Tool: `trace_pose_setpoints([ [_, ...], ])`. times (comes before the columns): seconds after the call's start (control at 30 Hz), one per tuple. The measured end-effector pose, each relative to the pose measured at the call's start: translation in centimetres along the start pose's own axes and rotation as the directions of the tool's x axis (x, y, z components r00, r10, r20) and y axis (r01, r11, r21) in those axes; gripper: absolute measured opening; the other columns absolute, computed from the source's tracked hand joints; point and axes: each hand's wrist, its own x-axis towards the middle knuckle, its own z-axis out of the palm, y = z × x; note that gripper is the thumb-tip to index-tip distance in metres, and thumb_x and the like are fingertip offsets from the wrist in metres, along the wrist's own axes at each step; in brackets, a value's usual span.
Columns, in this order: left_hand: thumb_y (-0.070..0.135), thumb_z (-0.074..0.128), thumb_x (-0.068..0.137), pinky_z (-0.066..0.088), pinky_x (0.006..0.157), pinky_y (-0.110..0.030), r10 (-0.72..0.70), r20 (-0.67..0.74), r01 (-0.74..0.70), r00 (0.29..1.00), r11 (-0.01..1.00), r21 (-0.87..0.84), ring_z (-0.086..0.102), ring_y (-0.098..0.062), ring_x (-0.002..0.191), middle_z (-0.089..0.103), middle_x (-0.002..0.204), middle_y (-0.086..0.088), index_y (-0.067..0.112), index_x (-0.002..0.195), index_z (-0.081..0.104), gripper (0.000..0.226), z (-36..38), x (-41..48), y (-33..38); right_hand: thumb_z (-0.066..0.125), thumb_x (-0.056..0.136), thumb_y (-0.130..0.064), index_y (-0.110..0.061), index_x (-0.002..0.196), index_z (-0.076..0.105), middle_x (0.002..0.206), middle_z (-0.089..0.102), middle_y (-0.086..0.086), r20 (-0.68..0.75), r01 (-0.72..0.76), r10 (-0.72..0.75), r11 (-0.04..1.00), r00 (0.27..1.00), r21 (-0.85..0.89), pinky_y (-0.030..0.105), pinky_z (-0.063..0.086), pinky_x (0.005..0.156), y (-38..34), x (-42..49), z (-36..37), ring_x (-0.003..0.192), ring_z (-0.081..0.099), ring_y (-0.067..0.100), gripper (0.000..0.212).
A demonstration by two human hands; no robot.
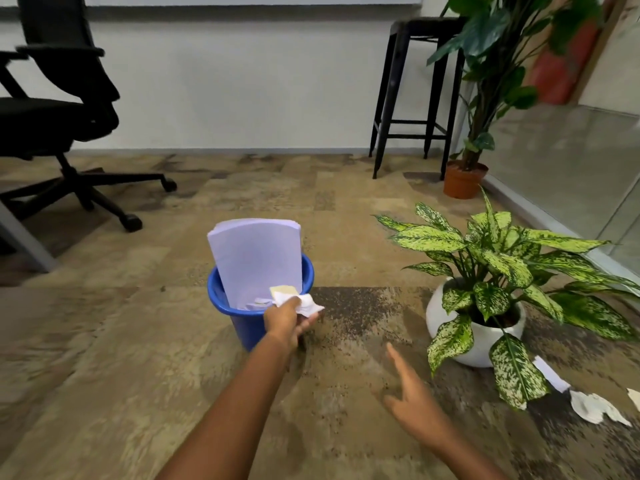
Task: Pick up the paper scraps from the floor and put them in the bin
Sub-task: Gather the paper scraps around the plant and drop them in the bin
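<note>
Paper scraps [304, 303], white and crumpled, are pinched in the left hand [289, 323], fingers curled round them, right at the near rim of the blue bin [247, 327]. The wad hangs partly over that rim, on its right side. Inside the bin, a stack of pale sheets [256, 258] stands upright, leaning on the far wall and poking well above it, with a few small bits lying at its foot.

Over to the right hand [412, 400]: released, fingers straight and spread, holding nothing, above the carpet [138, 358] between the bin and the white pot [481, 348] of the speckled plant.

More work on the floor: loose scraps [594, 407] lie on the carpet just past that pot, near the right edge, with a white strip [551, 374] beside them, half under a leaf.

Back by the wall: an office chair [59, 126] at the left, a black stool [412, 98] and a terracotta pot [462, 183] at the right.
</note>
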Motion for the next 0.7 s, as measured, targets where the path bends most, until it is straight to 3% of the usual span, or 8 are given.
trace_pose_setpoints([
  [0.1,-0.008,0.049,0.092,0.051,0.095,-0.047,0.026,-0.074,-0.031,0.997,0.997,-0.072,0.052,-0.036,0.116,0.046,0.134,-0.024,-0.003,0.137,0.035,0.048,-0.4,2.2,2.5,0.049,0.089,0.004,-0.029,0.152,0.001,0.160,0.009,-0.004,0.033,-0.074,0.074,0.997,0.997,0.002,0.016,0.032,0.067,2.1,-0.4,-1.0,0.096,0.045,-0.001,0.085],
  [0.17,-0.008,0.049,0.092,0.047,0.100,-0.050,0.028,-0.099,-0.037,0.995,0.995,-0.092,0.046,-0.041,0.126,0.042,0.138,-0.021,0.000,0.140,0.032,0.052,-0.6,3.6,3.4,0.047,0.088,0.008,-0.027,0.152,0.001,0.160,0.010,-0.002,0.054,-0.122,0.123,0.992,0.991,-0.011,0.028,0.044,0.088,3.3,-0.5,-1.7,0.121,0.044,0.008,0.086],
  [0.3,0.014,0.054,0.094,0.041,0.109,-0.045,0.026,-0.049,-0.030,0.998,0.995,-0.095,0.041,-0.036,0.133,0.039,0.144,-0.016,0.005,0.145,0.028,0.057,-0.9,5.9,3.8,0.047,0.089,0.007,-0.019,0.152,-0.001,0.160,0.010,0.002,0.094,-0.155,0.158,0.987,0.983,-0.039,0.034,0.031,0.113,5.3,-0.2,-2.2,0.142,0.029,0.018,0.083],
  [0.37,0.025,0.054,0.095,0.043,0.108,-0.043,0.090,-0.068,-0.080,0.994,0.988,0.131,0.043,-0.035,0.132,0.038,0.146,-0.013,0.006,0.144,0.030,0.058,-0.9,6.0,2.8,0.048,0.090,0.003,-0.020,0.152,0.002,0.160,0.010,0.000,0.100,-0.195,0.204,0.977,0.974,-0.090,0.030,0.025,0.116,6.2,0.0,-2.3,0.147,0.019,0.018,0.080],
  [0.43,0.025,0.049,0.096,0.043,0.105,-0.041,0.340,-0.052,-0.258,0.939,0.796,0.548,0.048,-0.035,0.125,0.046,0.140,-0.015,0.004,0.139,0.038,0.048,-1.0,5.2,0.8,0.047,0.093,-0.004,-0.020,0.152,0.002,0.160,0.008,0.000,0.103,-0.229,0.248,0.959,0.963,-0.168,0.025,0.027,0.114,7.3,0.0,-2.1,0.147,0.019,0.016,0.076],
  [0.5,0.015,0.046,0.096,0.041,0.097,-0.033,0.550,0.183,-0.476,0.815,0.455,0.753,0.053,-0.029,0.118,0.053,0.133,-0.013,0.006,0.133,0.045,0.037,-1.5,3.7,-2.0,0.046,0.094,-0.008,-0.017,0.152,0.002,0.161,0.004,0.003,0.073,-0.249,0.274,0.938,0.959,-0.242,0.024,0.025,0.115,8.6,-0.3,-1.6,0.148,0.015,0.017,0.073],
  [0.6,0.012,0.045,0.095,0.042,0.093,-0.028,0.433,0.524,-0.614,0.734,0.092,0.784,0.055,-0.019,0.114,0.051,0.129,-0.005,0.012,0.129,0.048,0.034,-2.7,1.9,-6.8,0.043,0.098,-0.016,-0.013,0.152,-0.002,0.161,-0.001,0.006,-0.005,-0.321,0.336,0.895,0.942,-0.309,0.022,0.020,0.116,10.8,-1.4,-1.0,0.150,0.005,0.021,0.070],
  [0.7,0.016,0.040,0.097,0.041,0.095,-0.026,0.216,0.592,-0.584,0.776,-0.107,0.805,0.052,-0.016,0.117,0.042,0.136,-0.003,0.015,0.136,0.041,0.039,-3.7,0.9,-11.5,0.038,0.099,-0.022,-0.011,0.152,-0.002,0.161,0.001,0.006,-0.073,-0.405,0.404,0.855,0.912,-0.323,0.022,0.017,0.116,12.7,-3.7,-0.7,0.150,0.006,0.021,0.066],
])
